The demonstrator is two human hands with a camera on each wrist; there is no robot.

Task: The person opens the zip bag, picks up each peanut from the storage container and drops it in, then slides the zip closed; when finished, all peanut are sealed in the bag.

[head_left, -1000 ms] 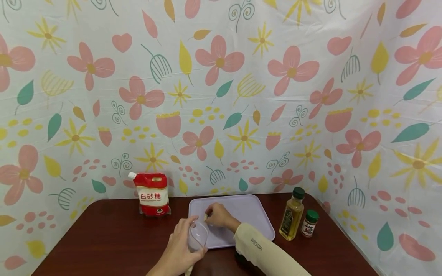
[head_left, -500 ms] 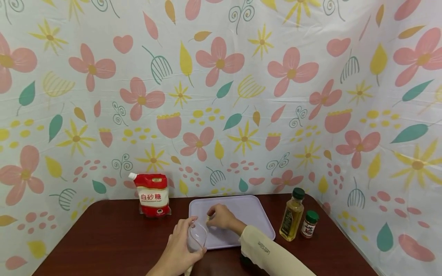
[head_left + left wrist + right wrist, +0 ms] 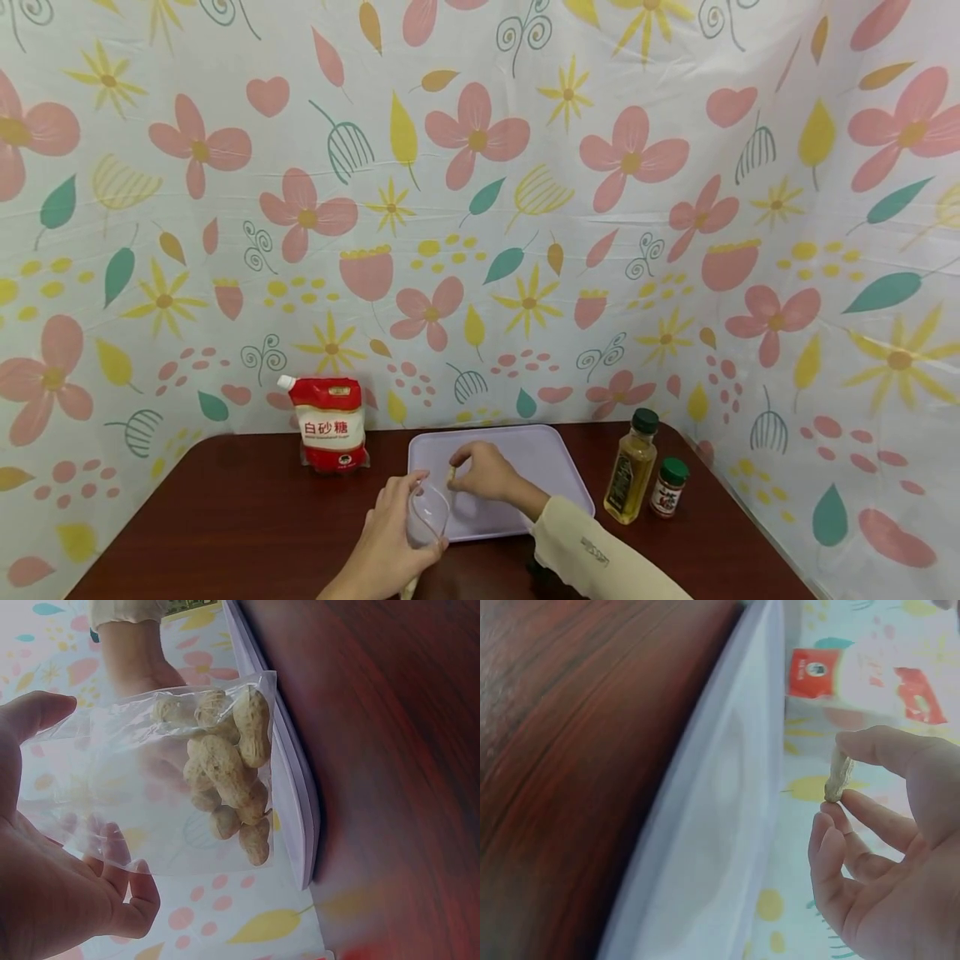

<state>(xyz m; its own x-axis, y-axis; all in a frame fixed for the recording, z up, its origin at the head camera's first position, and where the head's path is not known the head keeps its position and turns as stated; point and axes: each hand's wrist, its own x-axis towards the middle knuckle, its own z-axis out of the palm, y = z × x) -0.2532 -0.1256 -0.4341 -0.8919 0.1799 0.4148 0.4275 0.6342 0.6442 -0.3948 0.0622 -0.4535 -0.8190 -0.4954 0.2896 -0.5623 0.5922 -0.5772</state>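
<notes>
In the head view my left hand (image 3: pixel 390 533) grips a clear plastic bag (image 3: pixel 429 510) at the front left of the lilac tray (image 3: pixel 540 467). The left wrist view shows several unshelled peanuts (image 3: pixel 225 769) gathered at the bag's bottom, with the thumb and fingers around its upper part. My right hand (image 3: pixel 487 477) is above the tray, to the right of the bag. Between thumb and fingertips it pinches a single peanut (image 3: pixel 840 778), held upright in the right wrist view.
A red and white sugar pouch (image 3: pixel 333 425) stands at the back left of the dark wooden table (image 3: pixel 247 517). On the right are an oil bottle (image 3: pixel 632 471) and a small green-lidded jar (image 3: pixel 668 492). A flowered curtain (image 3: pixel 480 250) hangs behind.
My right hand and sleeve have shifted slightly to the right, away from the bag, with the peanut still pinched. The left hand and bag have stayed almost in place.
</notes>
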